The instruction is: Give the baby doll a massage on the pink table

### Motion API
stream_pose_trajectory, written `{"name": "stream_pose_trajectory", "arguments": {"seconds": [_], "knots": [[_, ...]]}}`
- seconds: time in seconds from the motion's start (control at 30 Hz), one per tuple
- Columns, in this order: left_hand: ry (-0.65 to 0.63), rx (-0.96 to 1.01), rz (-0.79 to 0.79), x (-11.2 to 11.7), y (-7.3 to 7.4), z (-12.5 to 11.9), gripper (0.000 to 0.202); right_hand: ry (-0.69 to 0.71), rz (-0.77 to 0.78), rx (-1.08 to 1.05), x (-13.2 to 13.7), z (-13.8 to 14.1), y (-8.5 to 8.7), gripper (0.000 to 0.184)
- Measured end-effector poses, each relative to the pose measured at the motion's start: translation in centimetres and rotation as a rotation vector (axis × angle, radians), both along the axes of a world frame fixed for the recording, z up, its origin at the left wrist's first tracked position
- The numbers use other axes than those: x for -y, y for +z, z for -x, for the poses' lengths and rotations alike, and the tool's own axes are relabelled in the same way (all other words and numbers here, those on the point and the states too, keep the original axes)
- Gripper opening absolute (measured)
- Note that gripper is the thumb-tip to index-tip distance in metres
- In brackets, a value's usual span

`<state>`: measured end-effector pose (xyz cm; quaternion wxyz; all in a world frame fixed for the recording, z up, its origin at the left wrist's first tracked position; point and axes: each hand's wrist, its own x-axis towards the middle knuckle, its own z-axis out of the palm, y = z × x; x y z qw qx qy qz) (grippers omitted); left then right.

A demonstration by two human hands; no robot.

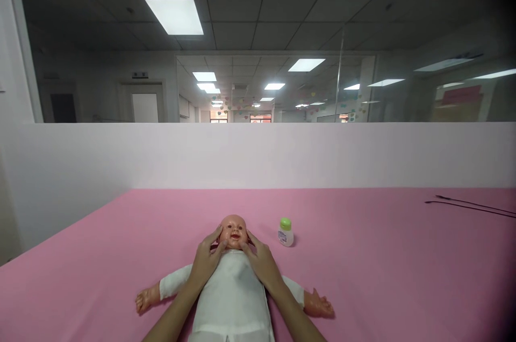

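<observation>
A baby doll (231, 296) in white cloth lies on its back with its head away from me and its arms spread out. My left hand (206, 260) is curved against the left side of its head, the thumb near the chin and the fingers by the temple and ear. On the other side my right hand (264, 261) cups the cheek in the same way, thumb beside the mouth. Both hands touch the doll's head between them. To the right of the head stands a small clear bottle (286, 234) with a green cap and a label, touched by neither hand.
A pink sheet (382, 266) covers the wide table under the doll. Two thin dark cords or rods (471, 205) lie at the far right. Beyond the back edge rises a low white wall (282, 156) with a glass window above it.
</observation>
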<state>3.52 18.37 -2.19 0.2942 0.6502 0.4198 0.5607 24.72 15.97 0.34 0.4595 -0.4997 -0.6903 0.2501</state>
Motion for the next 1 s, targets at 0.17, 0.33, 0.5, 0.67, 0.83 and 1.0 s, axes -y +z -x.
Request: {"name": "stream_pose_trajectory", "arguments": {"seconds": [0.17, 0.33, 0.5, 0.67, 0.83, 1.0], "knots": [[-0.001, 0.037, 0.034, 0.19, 0.01, -0.13, 0.076, -0.003, 0.002, -0.036, 0.18, -0.01, 0.07, 0.066], [-0.01, 0.057, 0.045, 0.36, 0.19, -0.27, 0.075, -0.004, 0.0, -0.055, -0.04, -0.04, -0.3, 0.067], [0.008, 0.031, 0.047, 0.39, 0.12, -0.15, 0.074, -0.017, 0.026, -0.047, -0.12, -0.03, -0.49, 0.067], [0.027, -0.047, -0.016, 0.5, 0.07, 0.1, 0.06, 0.0, 0.034, -0.045, 0.11, -0.05, -0.2, 0.067], [0.04, -0.082, -0.054, 0.46, 0.1, 0.21, 0.052, 0.018, 0.014, -0.017, 0.37, -0.13, -0.17, 0.061], [0.06, -0.087, -0.082, 0.19, 0.02, 0.16, 0.05, -0.013, -0.005, 0.025, -0.07, -0.08, -0.6, 0.064]]}}
